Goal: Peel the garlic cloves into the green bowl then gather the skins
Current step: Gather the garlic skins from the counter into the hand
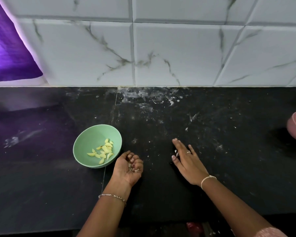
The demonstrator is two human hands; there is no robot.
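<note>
The left hand (126,170), palm up, curls its fingers round garlic skins (136,170). The right hand (186,161) lies flat on the black counter (161,124), fingers straight, beside skin scraps (176,153). Just left, peeled cloves (104,151) fill the green bowl (85,135).

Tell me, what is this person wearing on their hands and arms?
Both forearms are bare. The left hand has a thin chain bracelet at its wrist. The right hand wears a ring and a pale thread band at the wrist. A pink sleeve shows higher up the right arm.
</note>
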